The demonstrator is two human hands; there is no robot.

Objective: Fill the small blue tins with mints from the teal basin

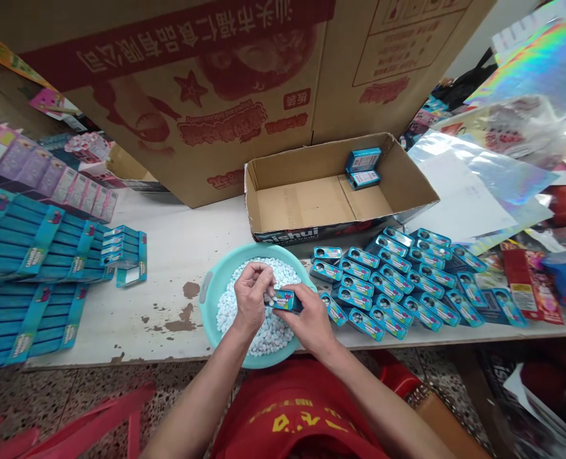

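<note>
A turquoise basin (207, 319) full of small white pellets stands at the table's front edge. Over it, my right hand (312, 320) grips a small blue box (283, 299), which lies on its side with one end toward my left hand. My left hand (253, 294) is closed, fingertips pinched together at that end of the box; what they hold is too small to name. Many similar blue boxes (354, 285) stand close together on the table to the right of the basin.
An open cardboard tray (302, 197) holding two blue boxes lies behind the basin, before a large carton (192, 102). Blue display cartons (34, 255) are stacked at left. Shiny plastic sheets (517, 159) and red packets (531, 280) lie at right.
</note>
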